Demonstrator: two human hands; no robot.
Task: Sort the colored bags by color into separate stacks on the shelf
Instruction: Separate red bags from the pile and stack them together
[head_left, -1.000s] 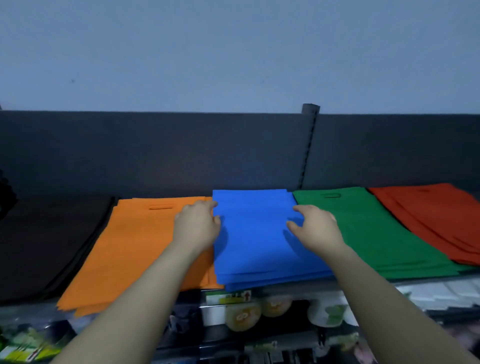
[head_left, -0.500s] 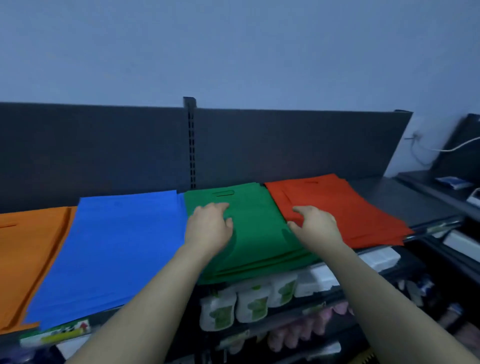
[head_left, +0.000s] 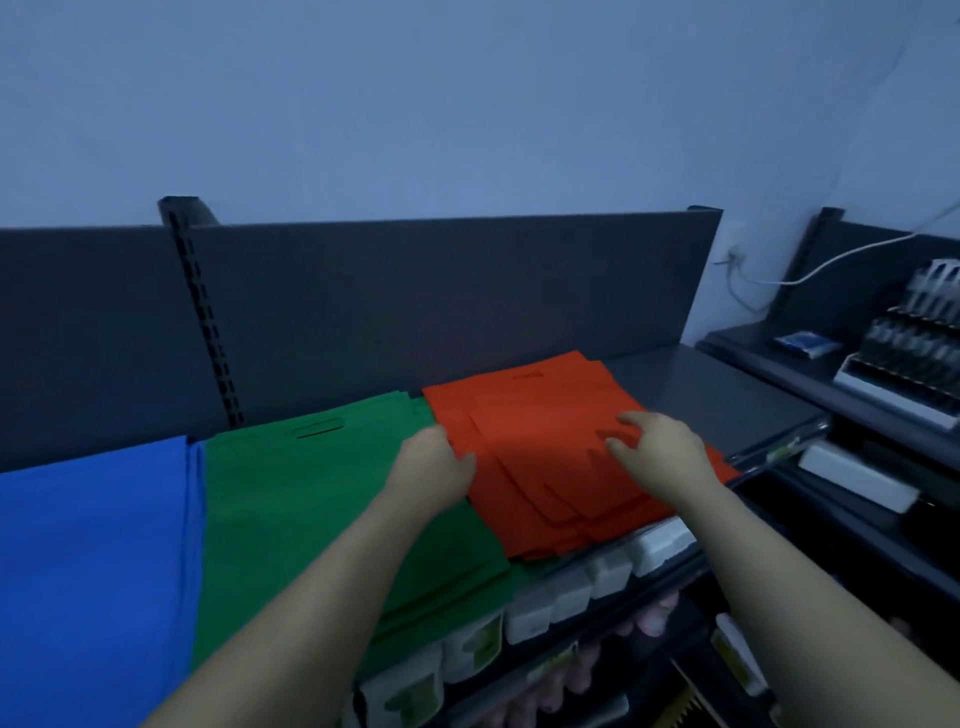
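The red bags (head_left: 540, 441) lay at the right end of the row on the shelf (head_left: 717, 395), touching the green stack (head_left: 311, 493) along their left edge. They were the least tidy pile. Several layers lay fanned, with stepped edges showing toward the front and the near corners reaching the shelf lip. The step in hand looked to be squaring this pile.

The left hand (head_left: 436, 467) sat at the pile's left edge, right on the seam with the green. Its fingers were bent down out of sight, so it could not be told whether they pinched fabric or merely pressed. The right hand (head_left: 662, 452) was on or just above the top bag, its fingers (head_left: 631, 418) spread and loosely extended, gripping nothing.

To do it well, the left hand would best serve as a fixed stop while the right swept the offset layers toward it and back from the lip. Flat palms would suit, since thin fabric bags likely wrinkle or drag the layers beneath. Care was needed not to nudge the green stack, or the blue stack (head_left: 93, 545) beyond it.
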